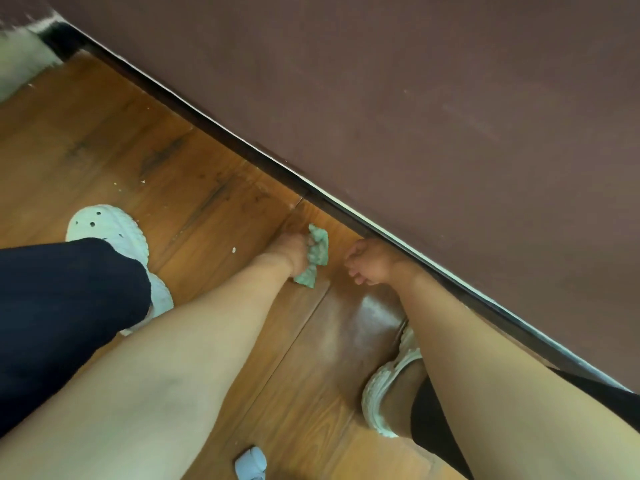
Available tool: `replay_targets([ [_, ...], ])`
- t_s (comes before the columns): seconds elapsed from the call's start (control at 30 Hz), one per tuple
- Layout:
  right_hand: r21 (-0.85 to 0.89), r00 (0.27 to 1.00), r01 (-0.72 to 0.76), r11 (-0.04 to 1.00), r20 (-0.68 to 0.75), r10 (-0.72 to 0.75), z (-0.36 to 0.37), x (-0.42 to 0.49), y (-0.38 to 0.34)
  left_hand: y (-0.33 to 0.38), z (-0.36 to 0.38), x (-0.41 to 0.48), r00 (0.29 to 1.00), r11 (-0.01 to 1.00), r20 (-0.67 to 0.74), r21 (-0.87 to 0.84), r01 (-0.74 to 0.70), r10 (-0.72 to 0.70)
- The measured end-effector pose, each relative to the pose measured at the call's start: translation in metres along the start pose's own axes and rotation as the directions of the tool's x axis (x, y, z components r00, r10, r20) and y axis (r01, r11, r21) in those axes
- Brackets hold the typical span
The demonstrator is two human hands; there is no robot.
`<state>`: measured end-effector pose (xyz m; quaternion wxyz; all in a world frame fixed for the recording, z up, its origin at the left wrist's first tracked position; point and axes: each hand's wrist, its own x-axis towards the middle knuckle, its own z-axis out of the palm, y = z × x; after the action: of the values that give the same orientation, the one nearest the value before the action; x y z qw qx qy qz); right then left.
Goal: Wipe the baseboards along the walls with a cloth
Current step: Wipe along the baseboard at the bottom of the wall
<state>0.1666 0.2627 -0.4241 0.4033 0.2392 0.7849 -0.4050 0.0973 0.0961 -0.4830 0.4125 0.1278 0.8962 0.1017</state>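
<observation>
Brown wall (415, 98) met the wood floor (104, 140) at a dark baseboard (242, 152) that ran diagonally. Both bare forearms reached down. White clogs (110, 226) stood on the floor. Left hand (289, 252) gripped a crumpled green cloth (318, 252) low over the floor, near the baseboard but apart from it. Right hand (372, 263), fingers curled and empty, sat just beside the baseboard.

Both bare arms reach down and forward. The left hand (289, 252) grips a bunched cloth (317, 254). The right hand (372, 263) is just beside it, fingers (351, 258) curled, holding nothing.
</observation>
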Motion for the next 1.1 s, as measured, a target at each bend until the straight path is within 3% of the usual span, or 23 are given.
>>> replay_targets([
  [0.07,0.001,0.999,0.021,1.0,-0.037,-0.021,-0.006,-0.007,-0.004,0.023,-0.005,-0.021,0.993,1.0,0.121,-0.017,-0.01,0.012],
  [0.1,0.022,0.998,0.035,0.999,-0.053,-0.034,-0.011,-0.011,-0.007,0.032,-0.009,-0.029,0.993,0.998,0.115,-0.061,0.001,0.006],
  [0.23,0.066,0.993,0.093,0.994,-0.074,-0.088,-0.025,-0.031,-0.017,0.051,-0.032,-0.058,0.997,0.931,-0.054,-0.364,0.026,-0.049],
  [0.33,0.018,0.982,0.115,0.993,-0.156,-0.111,-0.031,-0.048,-0.019,0.06,-0.055,-0.084,0.979,0.774,-0.156,-0.633,0.004,-0.133],
  [0.47,-0.045,0.967,0.153,0.987,-0.199,-0.159,-0.035,-0.072,-0.034,0.073,-0.076,-0.114,0.96,0.486,-0.163,-0.873,-0.034,-0.225],
  [0.6,-0.03,0.941,0.191,0.981,-0.278,-0.191,-0.038,-0.082,-0.038,0.074,-0.069,-0.106,0.964,0.34,-0.143,-0.939,-0.06,-0.225],
  [0.77,-0.014,0.962,0.078,0.997,-0.262,-0.079,-0.036,-0.104,-0.01,0.072,-0.047,-0.083,0.978,0.153,-0.033,-0.988,-0.001,-0.207],
  [0.93,0.006,0.95,0.134,0.991,-0.287,-0.126,-0.044,-0.101,-0.024,0.071,-0.046,-0.07,0.975,0.088,-0.017,-0.996,0.003,-0.223],
  [1.1,-0.202,0.929,0.231,0.952,-0.245,-0.278,-0.046,-0.086,-0.031,0.069,-0.037,-0.049,0.963,0.115,-0.019,-0.993,0.013,-0.269],
])
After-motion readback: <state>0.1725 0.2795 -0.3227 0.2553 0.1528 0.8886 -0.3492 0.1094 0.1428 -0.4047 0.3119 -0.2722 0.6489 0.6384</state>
